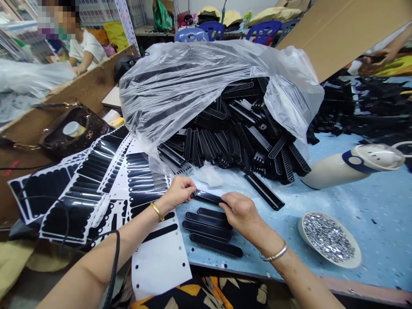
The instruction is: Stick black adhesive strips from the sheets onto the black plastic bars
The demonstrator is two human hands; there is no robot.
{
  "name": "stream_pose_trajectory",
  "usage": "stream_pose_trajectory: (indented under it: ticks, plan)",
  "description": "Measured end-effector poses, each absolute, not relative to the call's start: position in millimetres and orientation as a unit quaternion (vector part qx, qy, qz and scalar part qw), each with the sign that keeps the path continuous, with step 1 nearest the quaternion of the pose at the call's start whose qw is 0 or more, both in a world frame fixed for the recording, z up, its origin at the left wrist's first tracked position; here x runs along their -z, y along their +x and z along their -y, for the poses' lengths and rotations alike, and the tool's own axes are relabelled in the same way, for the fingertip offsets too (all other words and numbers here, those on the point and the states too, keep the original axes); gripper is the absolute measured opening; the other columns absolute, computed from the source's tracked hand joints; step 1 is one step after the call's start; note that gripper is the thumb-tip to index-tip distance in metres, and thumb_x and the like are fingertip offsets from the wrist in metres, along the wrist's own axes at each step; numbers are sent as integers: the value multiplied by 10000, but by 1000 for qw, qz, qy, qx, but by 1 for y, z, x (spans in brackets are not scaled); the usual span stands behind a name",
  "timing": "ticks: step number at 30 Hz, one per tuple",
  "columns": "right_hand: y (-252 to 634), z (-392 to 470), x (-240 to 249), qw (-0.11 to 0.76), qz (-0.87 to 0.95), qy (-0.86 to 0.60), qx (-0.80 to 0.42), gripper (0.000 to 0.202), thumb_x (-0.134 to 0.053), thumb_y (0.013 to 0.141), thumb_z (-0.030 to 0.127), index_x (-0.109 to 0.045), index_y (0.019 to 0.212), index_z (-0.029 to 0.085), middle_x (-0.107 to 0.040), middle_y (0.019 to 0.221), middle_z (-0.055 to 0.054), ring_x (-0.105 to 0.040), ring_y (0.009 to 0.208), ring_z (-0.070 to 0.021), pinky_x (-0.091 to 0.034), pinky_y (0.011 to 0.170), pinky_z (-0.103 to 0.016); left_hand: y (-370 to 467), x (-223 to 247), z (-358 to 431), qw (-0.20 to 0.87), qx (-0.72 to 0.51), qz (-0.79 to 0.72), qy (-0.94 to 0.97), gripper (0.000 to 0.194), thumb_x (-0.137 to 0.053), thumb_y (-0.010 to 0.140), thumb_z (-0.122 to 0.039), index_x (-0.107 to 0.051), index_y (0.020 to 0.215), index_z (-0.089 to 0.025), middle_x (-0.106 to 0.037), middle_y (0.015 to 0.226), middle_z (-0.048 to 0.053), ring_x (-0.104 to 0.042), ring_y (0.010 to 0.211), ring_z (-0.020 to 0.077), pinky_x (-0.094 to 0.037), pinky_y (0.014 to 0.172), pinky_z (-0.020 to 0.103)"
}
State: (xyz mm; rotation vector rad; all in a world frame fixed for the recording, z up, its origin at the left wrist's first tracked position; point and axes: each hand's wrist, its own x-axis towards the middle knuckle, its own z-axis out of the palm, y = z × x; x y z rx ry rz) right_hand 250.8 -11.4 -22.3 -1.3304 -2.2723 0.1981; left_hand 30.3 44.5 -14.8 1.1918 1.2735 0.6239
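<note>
I can't make out one readable word or number anywhere here. Far to the left of the left hand [180,189] and its grip, some red marks [14,164] stand on the brown board [22,186], too blurred to spell out. Closer to the grip, up and to its left, the brown handbag [92,130] shows small pale emblems, but I can't tell any letters or brand in them. The jar [72,128] in that bag has yellowish colouring on its side, with nothing legible.
</note>
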Motion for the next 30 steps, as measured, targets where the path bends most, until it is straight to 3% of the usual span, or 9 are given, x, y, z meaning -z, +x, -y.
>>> stream_pose_trajectory:
  ticks: [13,24,27,30]
  plan:
    - [259,8,21,271,815,-490,-151,118,-612,837,145,-719,838,197,-727,805,-57,-677,745,-192,-535,686,-301,25,25,-45,591,-278,-514,557,145,-694,718,-243,-719,712,-100,-541,453,-31,-484,376,74,-358,374,160]
    - [267,3,24,293,797,-483,-214,96,-656,846,218,-751,851,212,-734,796,-42,-682,725,-178,-543,672,-293,20,33,-49,572,-251,-482,614,177,-663,772,-263,-737,766,-101,-576,501,-10,-497,397,90,-367,396,187]
    - [267,4,22,290,801,-478,-213,115,-638,866,234,-750,888,215,-739,837,-51,-686,767,-185,-555,708,-308,16,31,-46,454,-256,-462,718,169,-640,820,-256,-754,812,-132,-637,590,21,-561,505,119,-435,509,225]
    - [267,6,21,281,810,-468,-213,124,-623,878,225,-744,908,218,-737,853,-51,-683,784,-185,-554,726,-313,17,25,-39,221,-281,-408,840,181,-602,874,-258,-762,876,-176,-685,742,64,-609,683,168,-466,670,293]
